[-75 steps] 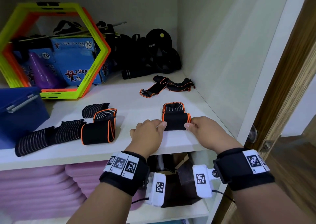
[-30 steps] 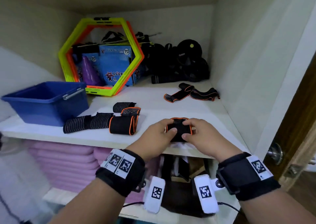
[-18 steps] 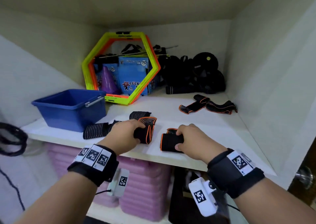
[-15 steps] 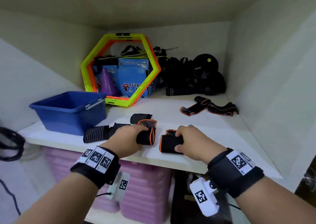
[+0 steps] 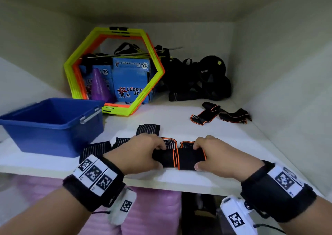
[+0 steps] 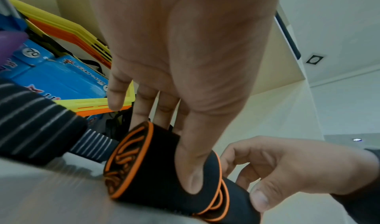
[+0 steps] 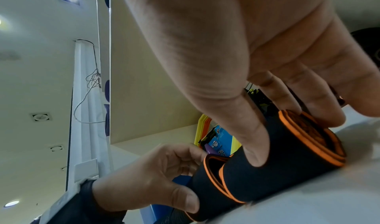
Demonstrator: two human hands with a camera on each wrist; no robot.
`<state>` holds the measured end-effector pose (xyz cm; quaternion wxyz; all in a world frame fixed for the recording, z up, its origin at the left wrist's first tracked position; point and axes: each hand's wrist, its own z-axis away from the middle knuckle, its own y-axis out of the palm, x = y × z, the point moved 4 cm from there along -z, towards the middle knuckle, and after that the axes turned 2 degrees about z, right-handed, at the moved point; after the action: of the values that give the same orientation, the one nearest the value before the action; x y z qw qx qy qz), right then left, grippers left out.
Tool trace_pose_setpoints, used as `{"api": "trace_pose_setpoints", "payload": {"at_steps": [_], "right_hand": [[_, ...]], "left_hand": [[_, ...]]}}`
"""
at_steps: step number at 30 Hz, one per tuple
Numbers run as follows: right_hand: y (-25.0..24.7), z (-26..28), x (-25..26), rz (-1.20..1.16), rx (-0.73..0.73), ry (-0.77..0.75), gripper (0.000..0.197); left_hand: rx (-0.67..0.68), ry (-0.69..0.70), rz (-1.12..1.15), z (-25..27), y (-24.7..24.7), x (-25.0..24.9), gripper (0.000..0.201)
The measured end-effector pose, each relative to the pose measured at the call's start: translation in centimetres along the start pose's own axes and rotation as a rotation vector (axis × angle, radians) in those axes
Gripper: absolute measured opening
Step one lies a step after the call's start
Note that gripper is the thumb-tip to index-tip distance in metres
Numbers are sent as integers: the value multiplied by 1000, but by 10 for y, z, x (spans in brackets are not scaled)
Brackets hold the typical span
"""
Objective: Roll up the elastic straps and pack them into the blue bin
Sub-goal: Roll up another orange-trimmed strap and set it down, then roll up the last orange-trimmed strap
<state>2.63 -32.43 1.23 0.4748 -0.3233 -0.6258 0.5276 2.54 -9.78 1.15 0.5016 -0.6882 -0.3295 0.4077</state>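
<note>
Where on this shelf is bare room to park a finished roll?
Bare shelf lies between the hexagon frames and the loose strap. Crowded beside the blue bin, where striped straps lie.

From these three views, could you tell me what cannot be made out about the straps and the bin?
- Blue bin: its floor is hidden by its near wall in the head view, so whether it holds anything is unknown.
- Left roll and right roll: the left hand and right hand cover their outer ends.
- Striped straps: partly behind the left wrist.
</note>
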Motion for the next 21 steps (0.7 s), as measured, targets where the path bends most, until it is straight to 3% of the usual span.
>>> {"api": "trace_pose_setpoints", "payload": {"at_steps": [8,14,21], "right_hand": [[-8,4,9,51,-11,28,54],[-14,4,11,5,-3,53,50],[-62,-24,-34,-175,28,221,35]], "left_hand": [[68,50,68,-5,-10,12,55],[142,103,47,-9,-28,14,44],[81,112,172,-85,-76,11,24]]}}
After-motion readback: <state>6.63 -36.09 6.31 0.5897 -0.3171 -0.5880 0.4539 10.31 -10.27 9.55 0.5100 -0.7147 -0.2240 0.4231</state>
